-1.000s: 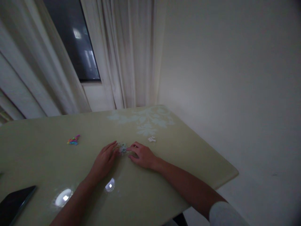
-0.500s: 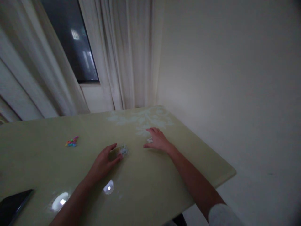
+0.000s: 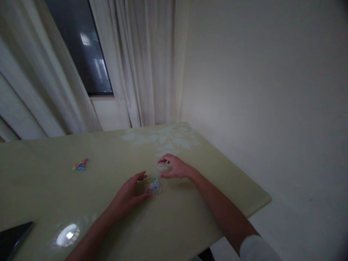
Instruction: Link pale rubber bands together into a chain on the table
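Note:
My left hand curls around the near left side of a small clear plastic box, thumb and fingers at its edges. Small pale blue, yellow and reddish pieces show in the box, too blurred to name. Just beyond and to the right, my right hand pinches a flat clear piece like a lid between thumb and fingers. That piece hangs slightly above the table, close to the box but apart from it.
On the glossy pale table, a small pile of bright coloured pieces lies to the left. A dark flat device rests at the near left corner. Curtains and a wall border the table.
My left hand and the clear box have moved right and a little nearer to me. My right hand has brought the lid-like piece left and down, closer to the box.

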{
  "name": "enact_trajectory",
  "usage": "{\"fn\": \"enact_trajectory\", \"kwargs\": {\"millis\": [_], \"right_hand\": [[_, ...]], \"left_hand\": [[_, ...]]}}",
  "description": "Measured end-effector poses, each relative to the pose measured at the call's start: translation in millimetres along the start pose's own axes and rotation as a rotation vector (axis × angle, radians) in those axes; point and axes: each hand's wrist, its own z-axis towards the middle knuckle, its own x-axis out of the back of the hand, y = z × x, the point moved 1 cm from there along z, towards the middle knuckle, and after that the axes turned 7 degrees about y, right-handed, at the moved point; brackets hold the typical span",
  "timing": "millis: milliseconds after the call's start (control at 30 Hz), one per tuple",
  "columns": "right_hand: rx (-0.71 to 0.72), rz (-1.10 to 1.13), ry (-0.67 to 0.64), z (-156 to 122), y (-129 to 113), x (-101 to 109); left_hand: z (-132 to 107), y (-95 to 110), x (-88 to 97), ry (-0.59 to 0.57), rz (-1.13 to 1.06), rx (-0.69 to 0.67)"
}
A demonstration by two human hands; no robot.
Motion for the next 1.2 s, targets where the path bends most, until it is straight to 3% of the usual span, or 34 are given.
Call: {"fn": "enact_trajectory", "kwargs": {"millis": [133,267,433,567,833,933,1033,1200], "right_hand": [[0.16,0.017,-0.164,1,-25,-20],[0.16,-0.027,-0.143,-1,-29,-25],[0.204,0.051,-0.253,-1,-26,-20],[0.215,0.073,-0.252,-1,-24,-19],[0.19,-0.09,-0.292,-1,-32,-23],[0.192,-0.135,-0.273,-2,-35,-27],[0.17,-0.183,-0.2,0,-30,-31],[-0.012,-0.303,0.06,2,7,-13]], "left_hand": [[-1,3,-5.9,-0.013,-0.024,-0.004],[-2,0,-7.6,-0.001,-0.005,-0.025],[-2,0,-7.1,0.027,0.046,-0.095],[-1,8,-3.8,0.006,0.088,-0.181],[-3,20,-1.4,-0.055,0.259,-0.249],[-1,20,-4.9,-0.057,0.304,-0.263],[-1,27,-3.3,0.014,0.337,-0.287],[-36,50,31.5,0.245,0.226,-0.341]]}}
